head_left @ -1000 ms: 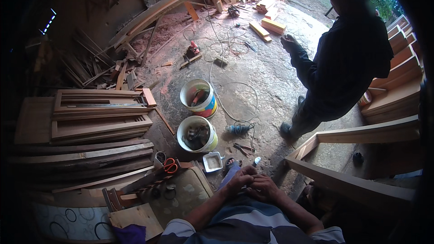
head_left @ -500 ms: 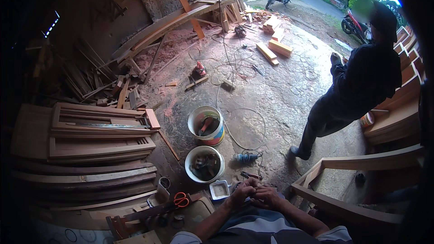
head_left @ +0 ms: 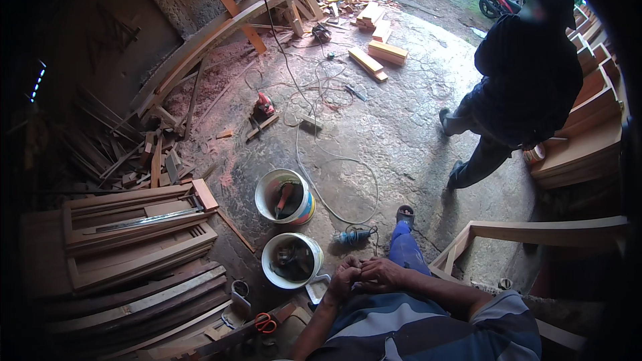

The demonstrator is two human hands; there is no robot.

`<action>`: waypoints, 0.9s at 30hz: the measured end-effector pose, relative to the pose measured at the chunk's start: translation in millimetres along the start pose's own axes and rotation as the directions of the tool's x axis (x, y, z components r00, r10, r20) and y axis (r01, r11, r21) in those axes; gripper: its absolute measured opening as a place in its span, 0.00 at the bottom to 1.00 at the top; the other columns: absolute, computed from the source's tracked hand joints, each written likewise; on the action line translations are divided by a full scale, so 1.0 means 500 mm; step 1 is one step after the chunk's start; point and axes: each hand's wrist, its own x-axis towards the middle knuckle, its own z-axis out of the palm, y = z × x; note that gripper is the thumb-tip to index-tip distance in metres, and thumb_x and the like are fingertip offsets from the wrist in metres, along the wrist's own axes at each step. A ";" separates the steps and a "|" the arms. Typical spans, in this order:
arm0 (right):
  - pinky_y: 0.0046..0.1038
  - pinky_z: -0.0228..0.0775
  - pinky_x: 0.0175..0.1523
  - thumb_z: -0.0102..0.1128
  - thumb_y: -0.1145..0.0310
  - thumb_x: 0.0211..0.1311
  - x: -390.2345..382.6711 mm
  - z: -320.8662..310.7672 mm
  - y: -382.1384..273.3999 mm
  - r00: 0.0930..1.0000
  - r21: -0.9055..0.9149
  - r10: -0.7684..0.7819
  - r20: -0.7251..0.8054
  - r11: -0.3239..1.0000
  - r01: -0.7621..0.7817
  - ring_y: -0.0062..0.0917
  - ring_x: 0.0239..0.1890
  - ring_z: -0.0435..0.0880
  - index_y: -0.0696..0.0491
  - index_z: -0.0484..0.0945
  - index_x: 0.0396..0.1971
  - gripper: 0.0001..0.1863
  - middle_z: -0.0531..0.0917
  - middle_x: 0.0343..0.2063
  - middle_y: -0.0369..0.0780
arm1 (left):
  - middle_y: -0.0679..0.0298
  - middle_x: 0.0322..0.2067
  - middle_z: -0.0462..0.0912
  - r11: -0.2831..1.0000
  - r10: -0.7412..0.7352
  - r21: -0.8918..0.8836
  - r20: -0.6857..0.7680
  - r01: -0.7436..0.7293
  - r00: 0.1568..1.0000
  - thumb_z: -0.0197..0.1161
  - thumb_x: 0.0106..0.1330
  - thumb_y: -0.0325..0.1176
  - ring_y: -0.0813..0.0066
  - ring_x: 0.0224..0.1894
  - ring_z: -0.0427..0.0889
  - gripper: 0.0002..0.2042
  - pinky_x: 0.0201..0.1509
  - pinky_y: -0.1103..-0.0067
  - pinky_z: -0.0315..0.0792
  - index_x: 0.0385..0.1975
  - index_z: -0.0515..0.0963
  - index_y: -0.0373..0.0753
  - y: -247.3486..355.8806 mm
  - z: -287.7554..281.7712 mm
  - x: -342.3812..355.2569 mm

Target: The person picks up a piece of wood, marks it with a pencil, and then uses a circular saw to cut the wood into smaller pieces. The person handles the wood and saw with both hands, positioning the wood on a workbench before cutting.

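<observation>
My left hand [head_left: 344,278] and my right hand [head_left: 382,274] meet in front of my striped shirt, fingertips drawn together. Both are closed, and anything between the fingers is too small to make out. Just beyond them a blue power tool [head_left: 354,236] lies on the floor with its cord. Left of my hands stands a white bucket [head_left: 315,254] holding dark tools, beside a small white square container [head_left: 317,289] partly covered by my left arm. A second white bucket [head_left: 265,211] behind it holds a tool with an orange-red part.
Stacked wooden frames [head_left: 134,227] and orange-handled scissors [head_left: 265,323] are at the left. A wooden frame [head_left: 548,230] stands at the right. A person in dark clothes [head_left: 528,80] is at the far right. Cords, a red tool [head_left: 265,104] and timber blocks [head_left: 387,52] lie farther out.
My view has shifted, and my leg in blue trousers now shows beyond my hands. My hands stay together. The person at the right has turned away and stepped.
</observation>
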 end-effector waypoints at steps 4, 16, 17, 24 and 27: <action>0.39 0.73 0.41 0.63 0.60 0.68 -0.002 -0.173 0.141 0.971 0.003 0.238 0.016 0.971 -0.238 0.39 0.35 0.84 0.56 0.83 0.37 0.13 0.84 0.31 0.44 | 0.59 0.41 0.82 0.963 0.022 0.267 -0.252 0.047 0.968 0.56 0.70 0.32 0.78 0.34 0.82 0.10 0.35 0.81 0.79 0.47 0.72 0.38 0.001 0.014 0.196; 0.34 0.64 0.68 0.47 0.42 0.73 -0.398 -0.605 0.644 0.337 0.409 0.926 0.170 0.245 -0.879 0.32 0.67 0.73 0.54 0.76 0.64 0.33 0.77 0.63 0.44 | 0.60 0.43 0.85 0.845 0.085 0.498 -0.486 0.195 0.870 0.58 0.70 0.37 0.77 0.31 0.83 0.15 0.31 0.82 0.77 0.52 0.75 0.36 0.115 0.222 0.767; 0.33 0.64 0.68 0.48 0.43 0.73 -0.418 -0.622 0.664 0.360 0.516 0.916 0.175 0.226 -0.826 0.31 0.66 0.73 0.54 0.75 0.64 0.33 0.78 0.62 0.43 | 0.60 0.44 0.85 0.829 0.082 0.519 -0.485 0.211 0.870 0.58 0.70 0.37 0.77 0.31 0.83 0.16 0.31 0.82 0.77 0.53 0.75 0.36 0.128 0.239 0.808; 0.27 0.71 0.59 0.55 0.53 0.73 -0.418 -0.811 0.656 0.295 0.742 0.936 0.190 0.060 -0.668 0.24 0.52 0.80 0.58 0.80 0.57 0.25 0.85 0.49 0.39 | 0.60 0.43 0.85 0.791 0.046 0.573 -0.405 0.214 0.913 0.58 0.72 0.38 0.81 0.29 0.80 0.15 0.30 0.83 0.77 0.52 0.75 0.35 0.245 0.286 1.081; 0.24 0.73 0.52 0.57 0.58 0.73 -0.383 -0.922 0.655 0.251 0.781 0.955 0.156 0.037 -0.623 0.21 0.44 0.82 0.59 0.83 0.51 0.20 0.86 0.42 0.37 | 0.61 0.41 0.85 0.776 0.022 0.586 -0.396 0.234 0.918 0.58 0.71 0.38 0.81 0.30 0.81 0.16 0.30 0.83 0.77 0.52 0.76 0.35 0.289 0.275 1.219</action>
